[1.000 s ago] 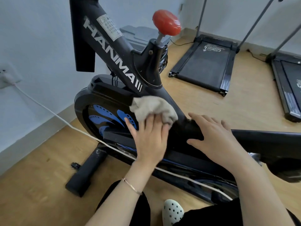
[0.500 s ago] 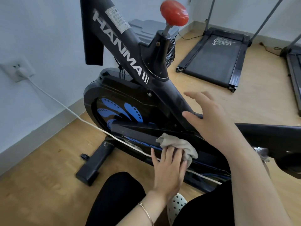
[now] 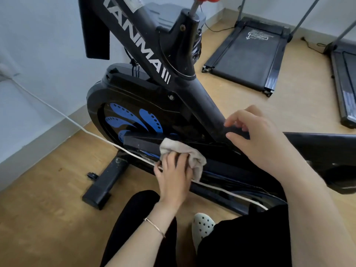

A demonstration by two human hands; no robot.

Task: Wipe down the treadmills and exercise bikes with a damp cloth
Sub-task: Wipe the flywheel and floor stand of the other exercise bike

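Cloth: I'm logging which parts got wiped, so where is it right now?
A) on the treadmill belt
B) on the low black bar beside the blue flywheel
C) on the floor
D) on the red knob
B: the left hand presses the cloth onto the exercise bike, on its low black bar just right of the blue flywheel.

Bike [image 3: 173, 97] at centre, beside the wall on its left. Foot bar [image 3: 104, 182] on the floor, front left. Cloth [image 3: 181, 151] on the lower frame bar, right of the flywheel [image 3: 125, 120]; left hand [image 3: 175, 176] on top of it. Right hand [image 3: 256, 135] grips the sloping tube, above and right of the cloth. Cable [image 3: 77, 124] runs from the left wall across the front of the bike. Two treadmills behind, right: one [image 3: 248, 53] near, one [image 3: 344, 83] at the edge. Shoe [image 3: 202, 226] on the floor before the bike.
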